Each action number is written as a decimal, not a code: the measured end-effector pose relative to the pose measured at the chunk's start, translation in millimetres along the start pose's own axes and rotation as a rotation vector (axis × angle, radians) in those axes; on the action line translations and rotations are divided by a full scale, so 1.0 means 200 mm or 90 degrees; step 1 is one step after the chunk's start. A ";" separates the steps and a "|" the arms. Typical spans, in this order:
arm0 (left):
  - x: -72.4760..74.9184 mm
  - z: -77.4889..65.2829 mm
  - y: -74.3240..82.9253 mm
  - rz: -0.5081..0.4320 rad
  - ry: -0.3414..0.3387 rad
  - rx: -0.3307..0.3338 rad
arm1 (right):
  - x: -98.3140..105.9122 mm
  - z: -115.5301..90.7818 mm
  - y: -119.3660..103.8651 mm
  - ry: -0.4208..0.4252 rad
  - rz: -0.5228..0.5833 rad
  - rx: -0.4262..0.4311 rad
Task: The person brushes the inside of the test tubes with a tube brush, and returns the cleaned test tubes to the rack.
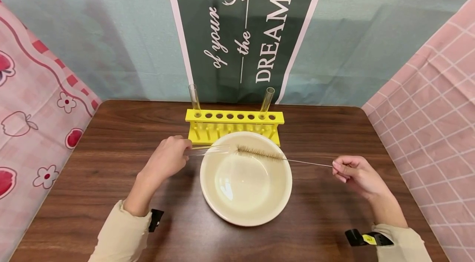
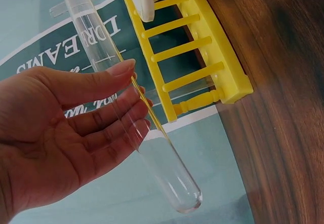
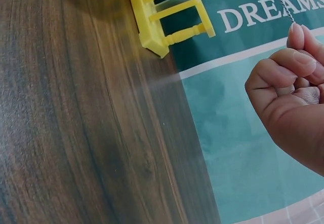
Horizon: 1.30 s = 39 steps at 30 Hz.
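Thumb and fingers of my left hand (image 1: 170, 156) hold a clear glass test tube (image 2: 174, 176), its rounded closed end pointing out past the fingers in the left wrist view. In the head view the tube's mouth reaches over the rim of a cream bowl (image 1: 243, 208). A test tube brush (image 1: 259, 153) with tan bristles lies across above the bowl, its bristle tip right at the tube's mouth. My right hand (image 1: 358, 175) pinches the end of the brush's thin twisted wire handle (image 3: 282, 3) between thumb and fingertips, right of the bowl.
Behind the bowl stands a yellow test tube rack (image 1: 234, 116), partly hidden by the bowl's rim. Two glass tubes stand in it, one at the left (image 1: 194, 97) and one toward the right (image 1: 267, 100). The brown wooden table (image 1: 315, 220) meets hanging cloths at the back and sides.
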<state>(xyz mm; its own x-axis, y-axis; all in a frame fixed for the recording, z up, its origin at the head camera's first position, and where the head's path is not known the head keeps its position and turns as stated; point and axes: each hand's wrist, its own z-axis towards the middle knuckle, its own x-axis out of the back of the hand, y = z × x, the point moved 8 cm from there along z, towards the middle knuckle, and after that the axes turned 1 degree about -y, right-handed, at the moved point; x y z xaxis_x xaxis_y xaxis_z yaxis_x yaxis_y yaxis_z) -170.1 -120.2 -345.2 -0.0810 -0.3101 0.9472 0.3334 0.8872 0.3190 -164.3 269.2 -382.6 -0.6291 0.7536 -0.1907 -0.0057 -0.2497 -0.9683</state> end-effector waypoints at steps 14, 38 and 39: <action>-0.01 0.00 0.03 -0.006 -0.022 -0.008 | 0.00 0.01 0.01 0.014 -0.064 -0.018; -0.07 -0.02 0.04 -0.003 -0.068 -0.020 | 0.01 0.02 0.00 0.084 -0.241 -0.077; -0.07 -0.02 0.03 -0.003 -0.072 -0.020 | 0.01 0.03 0.00 0.087 -0.253 -0.075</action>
<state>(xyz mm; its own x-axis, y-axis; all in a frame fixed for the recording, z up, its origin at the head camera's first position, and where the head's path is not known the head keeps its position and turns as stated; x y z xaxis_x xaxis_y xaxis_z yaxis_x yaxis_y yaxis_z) -163.1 -111.1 -356.0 -0.1873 -0.2724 0.9438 0.3612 0.8744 0.3240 -169.6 267.8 -382.0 -0.4875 0.8524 0.1890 -0.1337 0.1410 -0.9809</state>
